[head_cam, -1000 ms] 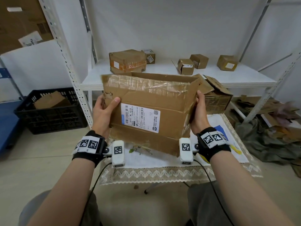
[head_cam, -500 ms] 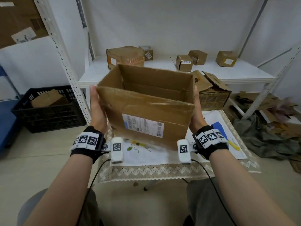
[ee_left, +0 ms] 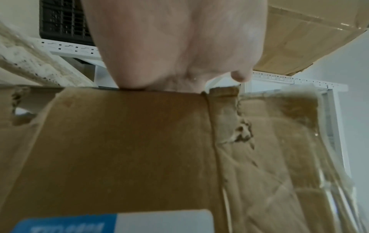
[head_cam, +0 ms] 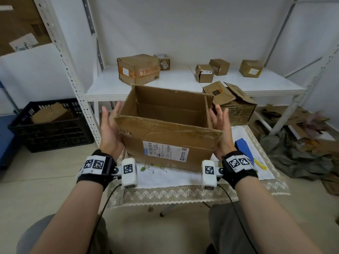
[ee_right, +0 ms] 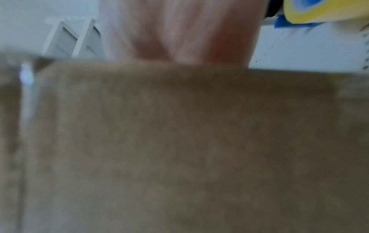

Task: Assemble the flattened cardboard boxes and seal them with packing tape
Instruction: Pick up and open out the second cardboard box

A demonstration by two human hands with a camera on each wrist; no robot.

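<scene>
A brown cardboard box (head_cam: pixel 165 136) with a white shipping label stands upright on the cloth-covered table (head_cam: pixel 174 180), its top open and its near flap folded outward. My left hand (head_cam: pixel 110 129) is at its left side and my right hand (head_cam: pixel 221 129) at its right side. Both have straight, spread fingers, with only the palm heels near the cardboard. In the left wrist view the palm (ee_left: pixel 175 47) meets the box's edge (ee_left: pixel 139 126). The right wrist view is blurred and shows the box wall (ee_right: pixel 179 141). A blue and yellow tape dispenser (head_cam: pixel 244 149) lies on the table, right of the box.
A white shelf (head_cam: pixel 183 85) behind the table carries several sealed small boxes. An open worn box (head_cam: pixel 236 107) stands behind my right hand. A black crate (head_cam: pixel 51 129) sits on the floor at left. Flattened cardboard and dark cloth (head_cam: pixel 302 149) are piled at right.
The box has turned from tilted on its side to upright with its opening up and come down on the table. Both hands have loosened from gripping its sides to straight fingers.
</scene>
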